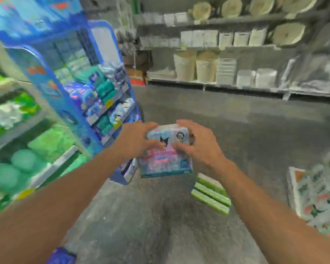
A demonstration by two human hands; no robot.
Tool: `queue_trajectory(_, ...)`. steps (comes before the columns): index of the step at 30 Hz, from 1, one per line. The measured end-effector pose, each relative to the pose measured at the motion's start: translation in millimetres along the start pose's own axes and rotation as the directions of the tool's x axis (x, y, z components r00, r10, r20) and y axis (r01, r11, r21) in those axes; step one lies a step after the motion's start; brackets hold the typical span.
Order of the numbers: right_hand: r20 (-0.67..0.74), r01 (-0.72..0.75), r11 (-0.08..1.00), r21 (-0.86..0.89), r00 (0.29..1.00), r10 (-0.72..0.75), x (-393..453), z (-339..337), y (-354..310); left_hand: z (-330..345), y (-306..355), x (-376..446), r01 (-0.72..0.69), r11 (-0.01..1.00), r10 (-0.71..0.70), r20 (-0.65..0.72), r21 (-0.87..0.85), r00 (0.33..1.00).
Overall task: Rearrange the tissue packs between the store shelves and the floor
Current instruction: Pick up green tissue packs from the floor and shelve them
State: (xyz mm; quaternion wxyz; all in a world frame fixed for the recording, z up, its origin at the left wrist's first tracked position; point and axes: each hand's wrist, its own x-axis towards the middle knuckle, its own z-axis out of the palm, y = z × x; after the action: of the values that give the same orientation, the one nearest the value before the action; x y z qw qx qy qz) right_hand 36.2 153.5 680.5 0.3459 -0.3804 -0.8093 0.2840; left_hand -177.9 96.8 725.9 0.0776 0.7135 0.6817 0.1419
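While blur hid its print, our left hand (135, 139) and right hand (196, 143) gripped 1 tissue pack (166, 155).

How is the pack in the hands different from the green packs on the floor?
The held tissue pack is pale blue and pink with a cartoon character on it; the green packs are plain green. The held tissue pack is up in the air, gripped by the left hand and the right hand; the green packs lie side by side on the floor. The held tissue pack looks blocky; the green packs look long and slim. Both are wrapped packs.
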Motion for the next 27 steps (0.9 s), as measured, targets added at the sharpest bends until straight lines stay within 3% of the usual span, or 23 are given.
queue_trajectory(5, 0.089, 0.191, 0.97, 0.148, 0.975, -0.205, 64, 123, -157, -118, -127, -122, 0.271, 0.962, -0.257, -0.247, 0.024, 0.934)
queue_trajectory(11, 0.121, 0.4, 0.873, 0.281, 0.887, -0.445, 111, 288, -340, -226, -282, -272, 0.493, 0.868, -0.413, -0.473, 0.054, 0.778)
queue_trajectory(15, 0.096, 0.493, 0.8, 0.342, 0.829, -0.551, 128, 378, -439, -282, -355, -343, 0.579, 0.814, -0.434, -0.605, 0.055, 0.667)
queue_trajectory(21, 0.071, 0.582, 0.74, 0.337, 0.768, -0.636, 172, 475, -520, -325, -449, -384, 0.637, 0.768, -0.417, -0.702, 0.067, 0.577)
queue_trajectory(27, 0.05, 0.642, 0.675, 0.365, 0.71, -0.702, 267, 558, -545, -346, -549, -352, 0.7, 0.71, -0.439, -0.734, 0.071, 0.519)
